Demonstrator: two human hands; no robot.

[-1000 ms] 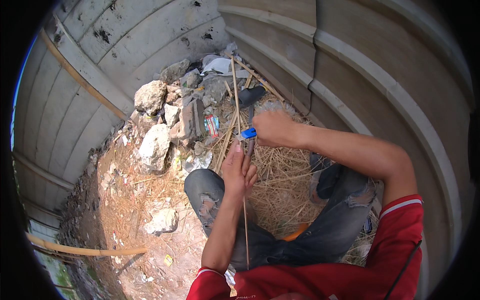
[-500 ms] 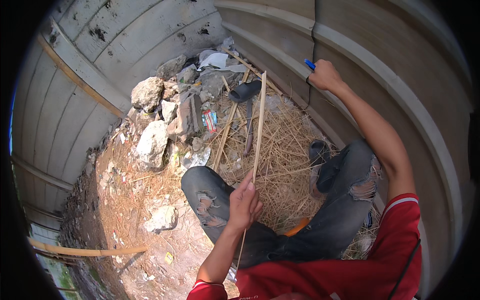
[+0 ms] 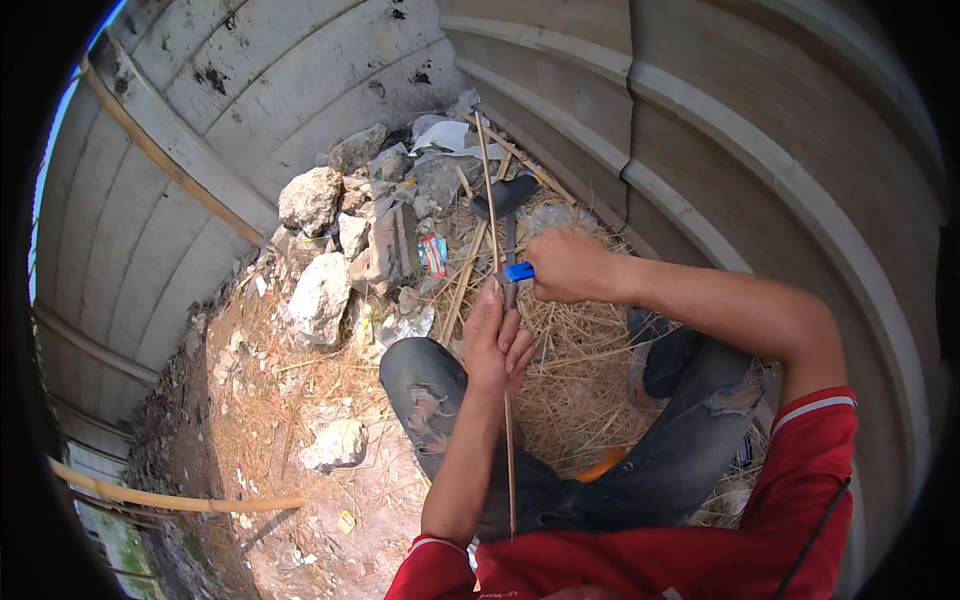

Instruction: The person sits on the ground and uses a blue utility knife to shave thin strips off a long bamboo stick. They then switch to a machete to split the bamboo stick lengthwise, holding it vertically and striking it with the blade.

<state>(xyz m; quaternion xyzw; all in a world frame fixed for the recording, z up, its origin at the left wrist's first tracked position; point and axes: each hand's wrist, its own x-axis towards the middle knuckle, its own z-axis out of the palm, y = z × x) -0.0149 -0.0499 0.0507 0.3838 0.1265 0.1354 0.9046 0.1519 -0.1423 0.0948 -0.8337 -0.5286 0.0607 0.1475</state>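
Note:
A long, thin bamboo strip (image 3: pixel 490 190) runs upright through the middle of the view, its lower end reaching down over my lap. Midway along it, my left hand (image 3: pixel 493 335) is closed around the strip, thumb pointing up. My right hand (image 3: pixel 572 265) is closed on a blue-handled cutter (image 3: pixel 519 271), which meets the strip just above my left thumb. The cutter's blade is too small to make out, and my right fingers hide much of the handle. Pale shavings and straw (image 3: pixel 580 345) cover the ground under my hands.
Ahead lie a black sandal (image 3: pixel 504 197), more bamboo strips (image 3: pixel 465 275) and a pile of rocks (image 3: pixel 318 298). A corrugated metal wall (image 3: pixel 760 180) rises close on my right. An orange object (image 3: pixel 601 465) lies between my legs. A bamboo pole (image 3: pixel 190 502) juts in at left.
My right hand has swung from beside the wall down and left, bringing the cutter to the strip. The strip has turned narrow side up, and its top leans further left.

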